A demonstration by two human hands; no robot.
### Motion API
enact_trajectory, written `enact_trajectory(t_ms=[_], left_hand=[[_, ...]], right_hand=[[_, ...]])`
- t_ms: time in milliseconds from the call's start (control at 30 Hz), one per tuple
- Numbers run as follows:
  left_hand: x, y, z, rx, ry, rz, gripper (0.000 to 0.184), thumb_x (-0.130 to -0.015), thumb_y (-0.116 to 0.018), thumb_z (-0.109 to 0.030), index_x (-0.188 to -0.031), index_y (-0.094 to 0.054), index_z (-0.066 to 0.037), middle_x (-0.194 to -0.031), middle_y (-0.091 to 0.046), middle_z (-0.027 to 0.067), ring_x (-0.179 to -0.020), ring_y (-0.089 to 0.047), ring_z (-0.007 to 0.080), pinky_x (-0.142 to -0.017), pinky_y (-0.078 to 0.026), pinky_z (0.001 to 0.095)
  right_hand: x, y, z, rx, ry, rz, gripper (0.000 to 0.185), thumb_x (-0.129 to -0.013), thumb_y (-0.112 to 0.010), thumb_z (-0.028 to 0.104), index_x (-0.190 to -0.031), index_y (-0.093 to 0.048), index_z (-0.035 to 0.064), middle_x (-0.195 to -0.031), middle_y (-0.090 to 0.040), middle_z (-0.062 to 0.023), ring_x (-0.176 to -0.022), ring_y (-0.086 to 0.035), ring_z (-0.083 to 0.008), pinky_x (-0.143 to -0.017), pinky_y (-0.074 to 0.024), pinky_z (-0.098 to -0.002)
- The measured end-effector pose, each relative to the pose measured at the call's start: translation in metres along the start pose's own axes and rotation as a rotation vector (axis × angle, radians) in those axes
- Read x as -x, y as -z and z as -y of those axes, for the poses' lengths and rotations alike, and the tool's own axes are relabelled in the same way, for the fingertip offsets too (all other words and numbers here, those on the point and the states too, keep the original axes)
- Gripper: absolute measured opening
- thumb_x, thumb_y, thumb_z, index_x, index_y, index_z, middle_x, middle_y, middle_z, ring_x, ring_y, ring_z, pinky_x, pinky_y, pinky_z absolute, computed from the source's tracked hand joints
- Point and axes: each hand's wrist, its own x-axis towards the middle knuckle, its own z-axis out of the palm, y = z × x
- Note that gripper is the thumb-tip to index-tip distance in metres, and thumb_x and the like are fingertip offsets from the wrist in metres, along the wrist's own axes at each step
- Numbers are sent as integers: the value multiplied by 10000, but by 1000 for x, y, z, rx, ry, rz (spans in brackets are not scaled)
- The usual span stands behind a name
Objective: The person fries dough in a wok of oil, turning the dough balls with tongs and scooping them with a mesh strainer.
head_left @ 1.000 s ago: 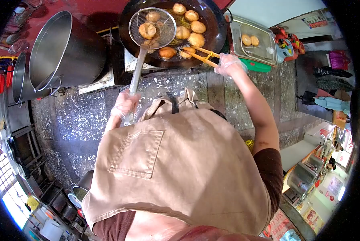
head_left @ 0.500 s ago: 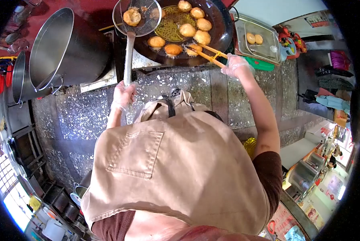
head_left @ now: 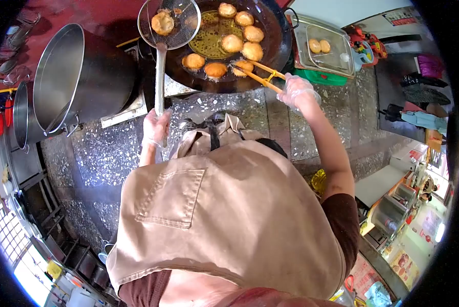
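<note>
My left hand (head_left: 156, 127), in a clear plastic glove, is closed round the handle of a wire mesh skimmer (head_left: 160, 77). One browned fried ball (head_left: 163, 23) and some crumbs lie in its basket, over the left side of a wide dark wok (head_left: 278, 30). Gloved too, my right hand (head_left: 297, 92) grips long wooden tongs (head_left: 270, 77). Their tips reach a fried ball (head_left: 243, 68) at the wok's near edge; whether they pinch it I cannot tell. Several golden balls float around a pool of bubbling oil (head_left: 209, 41).
A large metal pot (head_left: 101, 71) stands left of the wok, with a smaller pot (head_left: 22, 115) beyond it. To the right, a wire-racked tray (head_left: 337, 59) holds two fried balls (head_left: 319, 46), above a green container (head_left: 319, 77). Speckled floor (head_left: 198, 105) lies below.
The whole view has shifted slightly, with the wok appearing a little lower and more to the left. Both hands keep their holds, and the tong tips stay at the same ball.
</note>
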Motion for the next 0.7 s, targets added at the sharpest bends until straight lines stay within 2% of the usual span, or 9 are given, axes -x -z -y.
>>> enact_trajectory(t_ms=[200,300,400,467,567,600,667,700], left_hand=[[-31,27,-3,-11,19,90,166,-804,-624,-170,-845,-532,-38,-571,-502,-2,-422,-433,76,-377,-357,225],[-45,51,-3,-8,33,153,162,-800,-624,-169,-849,-529,-47,-572,-500,-7,-427,-431,73,-385,-350,223],[-58,72,-2,-100,-7,196,183,-793,-634,-185,-854,-532,-46,-572,-497,-16,-428,-429,70,-385,-343,225],[-65,81,-7,-132,-10,217,179,-795,-631,-183,-855,-535,-45,-570,-495,-18,-429,-429,68,-385,-343,225],[-78,93,-16,-146,-45,287,169,-800,-623,-180,-857,-543,-43,-569,-494,-21,-438,-429,63,-392,-342,223],[-80,96,-19,-164,-37,302,168,-801,-623,-180,-856,-543,-43,-569,-493,-21,-440,-426,61,-394,-341,221],[-85,102,-21,-166,-28,332,175,-799,-627,-186,-850,-541,-42,-566,-491,-22,-440,-418,61,-397,-337,218],[-86,105,-21,-167,-32,342,175,-799,-627,-186,-850,-541,-42,-566,-491,-22,-440,-418,61,-397,-337,218]], right_hand=[[6,-19,18,-1,-94,-29,545,-716,-668,373,-1115,-478,54,-1012,-599,-138,-954,-589,-281,-812,-471,-364],[12,-21,30,17,-108,-139,513,-712,-669,356,-1088,-485,59,-1005,-601,-132,-948,-594,-274,-800,-479,-362],[19,-15,50,14,-270,-74,489,-708,-674,329,-1073,-489,61,-990,-608,-124,-938,-603,-273,-783,-489,-369],[23,-19,59,63,-308,-162,274,-781,-591,218,-1005,-529,73,-961,-627,-109,-875,-632,-264,-734,-499,-371],[36,-16,71,66,-357,-167,232,-810,-552,187,-1014,-543,75,-982,-628,-111,-900,-630,-259,-742,-499,-372],[38,-16,73,64,-375,-170,232,-810,-552,187,-1014,-543,75,-982,-628,-111,-900,-630,-259,-742,-499,-372],[41,-17,76,18,-432,-121,429,-716,-679,296,-1058,-522,89,-1005,-618,-127,-934,-611,-279,-773,-497,-382],[42,-15,78,17,-443,-122,429,-716,-679,296,-1058,-522,89,-1005,-618,-127,-934,-611,-279,-773,-497,-382]])
